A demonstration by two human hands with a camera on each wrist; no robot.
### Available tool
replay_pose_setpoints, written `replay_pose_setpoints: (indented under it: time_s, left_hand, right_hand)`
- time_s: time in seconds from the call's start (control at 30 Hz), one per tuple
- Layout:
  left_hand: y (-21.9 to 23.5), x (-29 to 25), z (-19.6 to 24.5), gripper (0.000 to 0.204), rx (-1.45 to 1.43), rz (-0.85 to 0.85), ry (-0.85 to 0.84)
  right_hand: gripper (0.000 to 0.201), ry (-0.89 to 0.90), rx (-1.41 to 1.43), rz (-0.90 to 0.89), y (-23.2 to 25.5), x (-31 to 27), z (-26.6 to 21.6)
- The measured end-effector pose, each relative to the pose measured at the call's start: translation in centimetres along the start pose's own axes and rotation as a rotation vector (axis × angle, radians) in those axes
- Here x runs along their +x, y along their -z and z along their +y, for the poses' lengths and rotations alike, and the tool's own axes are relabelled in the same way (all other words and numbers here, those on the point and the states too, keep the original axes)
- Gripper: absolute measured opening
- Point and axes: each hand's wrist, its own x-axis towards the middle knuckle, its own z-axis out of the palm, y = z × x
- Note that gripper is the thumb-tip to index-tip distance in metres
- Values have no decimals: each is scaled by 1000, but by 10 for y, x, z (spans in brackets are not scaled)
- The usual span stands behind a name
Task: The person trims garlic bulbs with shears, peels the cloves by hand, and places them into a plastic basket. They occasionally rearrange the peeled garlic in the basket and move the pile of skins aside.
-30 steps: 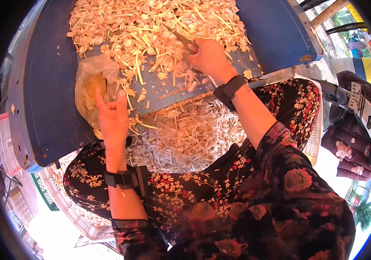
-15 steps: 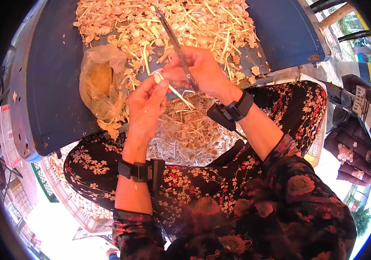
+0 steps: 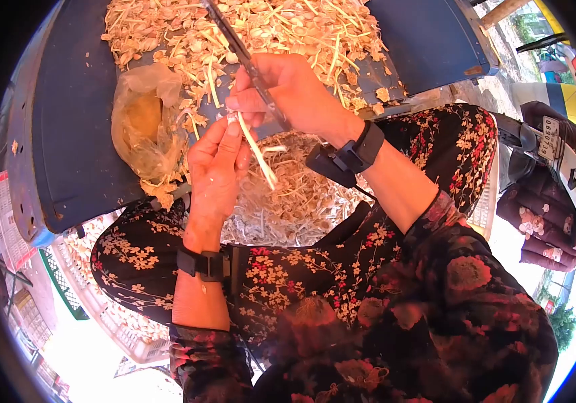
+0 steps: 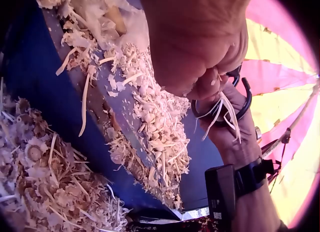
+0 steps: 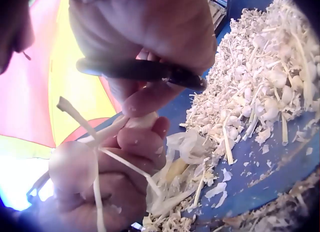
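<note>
In the upper middle of the frame, my left hand (image 3: pixel 213 176) pinches a garlic clove (image 5: pixel 142 122) with its pale stalks (image 3: pixel 257 153) trailing below. My right hand (image 3: pixel 305 97) curls round the scissors (image 3: pixel 242 55), its fingertips meeting the clove. A firm, shallow pinch by the stalk's base would, I judge, spare the flesh; the blades are best aimed away from my left fingers, toward the garlic pile (image 3: pixel 268 33) at the top.
</note>
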Motion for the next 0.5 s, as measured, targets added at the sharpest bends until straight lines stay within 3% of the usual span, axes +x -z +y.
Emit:
replay_pose_setpoints:
  time_s: [0.1, 0.23, 0.33, 0.37, 0.5]
  left_hand:
    - [-3, -3, 2, 23, 6, -70, -98]
    - [-13, -2, 14, 24, 109, -37, -145]
    - [0, 7, 8, 23, 74, 28, -200]
    - [4, 11, 8, 22, 7, 86, -221]
    - [5, 13, 9, 25, -86, -123, 29]
  right_hand:
    - [16, -39, 279, 2, 2, -5, -6]
    - [15, -75, 587, 78, -4, -3, 13]
    - [14, -84, 624, 133, 0, -16, 15]
    - [16, -161, 608, 163, 2, -25, 12]
    - [17, -335, 280, 193, 6, -60, 7]
